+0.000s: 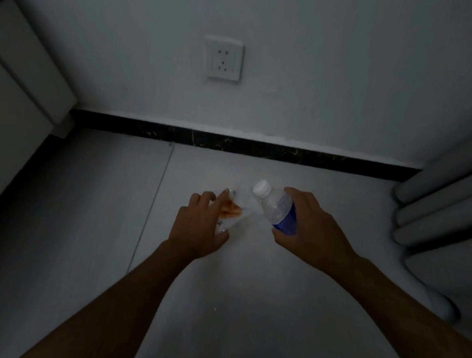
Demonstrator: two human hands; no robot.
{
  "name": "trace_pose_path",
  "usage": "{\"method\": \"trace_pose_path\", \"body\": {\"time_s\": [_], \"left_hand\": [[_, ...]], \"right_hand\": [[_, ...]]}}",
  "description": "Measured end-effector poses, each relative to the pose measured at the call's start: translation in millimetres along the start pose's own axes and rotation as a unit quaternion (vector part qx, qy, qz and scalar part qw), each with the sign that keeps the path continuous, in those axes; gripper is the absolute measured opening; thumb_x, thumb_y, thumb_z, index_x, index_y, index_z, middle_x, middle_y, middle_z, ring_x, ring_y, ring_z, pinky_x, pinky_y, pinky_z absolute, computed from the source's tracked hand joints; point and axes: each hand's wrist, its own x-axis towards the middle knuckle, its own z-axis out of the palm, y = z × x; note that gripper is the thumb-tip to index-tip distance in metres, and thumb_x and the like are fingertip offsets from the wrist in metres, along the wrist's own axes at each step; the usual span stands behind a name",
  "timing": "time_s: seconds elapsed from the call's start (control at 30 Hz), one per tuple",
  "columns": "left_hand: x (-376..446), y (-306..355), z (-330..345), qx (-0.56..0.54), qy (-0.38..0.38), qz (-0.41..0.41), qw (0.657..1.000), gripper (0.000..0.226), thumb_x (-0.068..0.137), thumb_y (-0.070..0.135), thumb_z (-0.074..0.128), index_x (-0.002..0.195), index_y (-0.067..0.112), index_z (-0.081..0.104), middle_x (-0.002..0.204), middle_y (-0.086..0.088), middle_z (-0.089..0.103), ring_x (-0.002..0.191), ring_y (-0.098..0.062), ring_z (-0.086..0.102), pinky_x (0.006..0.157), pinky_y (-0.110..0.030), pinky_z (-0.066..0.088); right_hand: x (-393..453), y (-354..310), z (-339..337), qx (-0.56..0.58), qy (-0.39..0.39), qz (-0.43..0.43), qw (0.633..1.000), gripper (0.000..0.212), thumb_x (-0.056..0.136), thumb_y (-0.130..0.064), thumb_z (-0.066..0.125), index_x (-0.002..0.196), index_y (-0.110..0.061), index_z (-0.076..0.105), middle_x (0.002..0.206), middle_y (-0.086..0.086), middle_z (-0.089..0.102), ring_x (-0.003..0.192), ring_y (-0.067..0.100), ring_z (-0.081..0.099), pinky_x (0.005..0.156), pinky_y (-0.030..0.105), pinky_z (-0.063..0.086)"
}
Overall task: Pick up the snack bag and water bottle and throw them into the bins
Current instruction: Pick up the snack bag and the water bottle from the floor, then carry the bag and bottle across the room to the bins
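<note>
Fingers [223, 196] of the left hand [199, 226] are clamped on a white crinkled snack bag [236, 210]; a clear blue-labelled plastic water bottle [278, 208] is gripped, tilted, by the right hand [314, 226].

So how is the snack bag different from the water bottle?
The snack bag is flat and white with an orange picture; the water bottle is round and clear with a blue label and white cap. The bag is in the left hand, low by the floor; the bottle is tilted in the right hand. Both are being held.
</note>
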Motion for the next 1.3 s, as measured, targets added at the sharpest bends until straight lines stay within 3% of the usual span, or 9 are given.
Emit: {"method": "trace_pose_path", "body": {"time_s": [0.33, 0.57, 0.8, 0.93, 1.1, 1.3], "left_hand": [[8, 34, -158, -0.006, 0.063, 0.029, 0.998, 0.08, 0.074, 0.058, 0.053, 0.144, 0.026, 0.031, 0.125, -0.008, 0.049, 0.105, -0.026, 0.044, 0.075, -0.036, 0.045], [0, 81, -350, -0.015, 0.096, 0.044, 0.994, 0.08, 0.071, 0.051, 0.06, 0.143, 0.025, 0.036, 0.121, -0.005, 0.05, 0.104, -0.024, 0.043, 0.077, -0.038, 0.048], [0, 121, -563, -0.001, 0.141, 0.063, 0.988, 0.076, 0.073, 0.053, 0.059, 0.14, 0.022, 0.041, 0.117, -0.006, 0.051, 0.104, -0.025, 0.043, 0.073, -0.038, 0.048], [4, 149, -680, 0.007, 0.173, 0.079, 0.982, 0.075, 0.073, 0.053, 0.058, 0.138, 0.019, 0.044, 0.115, -0.007, 0.051, 0.102, -0.028, 0.046, 0.07, -0.039, 0.049], [1, 185, -803, 0.026, 0.216, 0.097, 0.971, 0.075, 0.074, 0.053, 0.058, 0.138, 0.018, 0.042, 0.117, -0.006, 0.051, 0.103, -0.026, 0.047, 0.072, -0.038, 0.05], [-9, 219, -922, 0.054, 0.28, 0.107, 0.952, 0.075, 0.075, 0.053, 0.056, 0.138, 0.015, 0.042, 0.118, -0.009, 0.052, 0.104, -0.026, 0.045, 0.069, -0.038, 0.048]], "right_hand": [[1, -68, -120, 0.021, 0.044, 0.006, 0.999, 0.081, 0.07, -0.037, 0.074, 0.139, -0.023, 0.033, 0.132, 0.003, 0.047, 0.108, 0.022, 0.057, 0.085, 0.038, 0.051], [-13, -154, -277, 0.033, 0.062, 0.006, 0.998, 0.081, 0.067, -0.038, 0.075, 0.135, -0.023, 0.034, 0.127, 0.002, 0.049, 0.104, 0.019, 0.057, 0.083, 0.039, 0.054], [-21, -252, -456, 0.021, 0.104, -0.012, 0.994, 0.081, 0.069, -0.036, 0.076, 0.136, -0.02, 0.035, 0.128, 0.0, 0.049, 0.103, 0.016, 0.057, 0.083, 0.029, 0.052], [-23, -313, -554, 0.019, 0.145, -0.025, 0.989, 0.08, 0.067, -0.041, 0.072, 0.136, -0.024, 0.034, 0.127, -0.002, 0.049, 0.104, 0.017, 0.057, 0.083, 0.034, 0.054], [-29, -375, -656, 0.018, 0.181, -0.057, 0.982, 0.081, 0.066, -0.047, 0.068, 0.135, -0.029, 0.03, 0.128, -0.004, 0.048, 0.108, 0.017, 0.056, 0.087, 0.036, 0.054], [-46, -425, -753, 0.023, 0.231, -0.088, 0.969, 0.081, 0.068, -0.038, 0.076, 0.136, -0.025, 0.034, 0.128, -0.003, 0.047, 0.107, 0.015, 0.056, 0.086, 0.033, 0.053]]}}
